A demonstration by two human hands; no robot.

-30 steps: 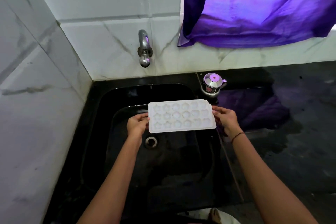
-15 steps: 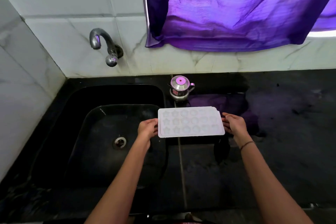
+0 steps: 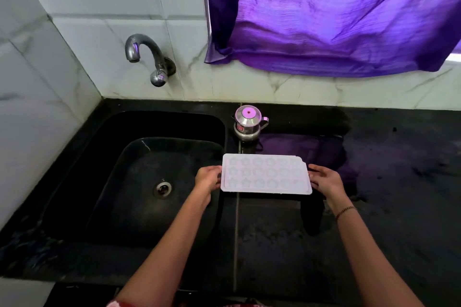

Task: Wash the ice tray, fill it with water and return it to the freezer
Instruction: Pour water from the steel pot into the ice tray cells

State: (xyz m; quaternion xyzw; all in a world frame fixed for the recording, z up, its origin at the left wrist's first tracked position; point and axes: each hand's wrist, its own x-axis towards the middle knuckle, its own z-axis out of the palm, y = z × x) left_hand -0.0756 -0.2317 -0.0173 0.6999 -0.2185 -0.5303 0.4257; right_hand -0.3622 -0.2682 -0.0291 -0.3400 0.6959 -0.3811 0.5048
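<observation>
The white ice tray (image 3: 266,173), with several star and flower shaped cells, is held level over the black counter (image 3: 374,207) just right of the sink (image 3: 139,182). My left hand (image 3: 207,178) grips its left short edge. At the right short edge, my right hand (image 3: 324,179) holds the tray with curled fingers. The metal tap (image 3: 147,57) on the tiled wall stands to the upper left and no water runs from it.
A small steel pot (image 3: 247,123) with a lid stands on the counter behind the tray. A purple curtain (image 3: 336,15) hangs over the wall at the back right. The sink drain (image 3: 162,188) lies left of my left hand.
The tray has moved right, from above the sink basin to above the counter, carried by both hands. My view has shifted right too.
</observation>
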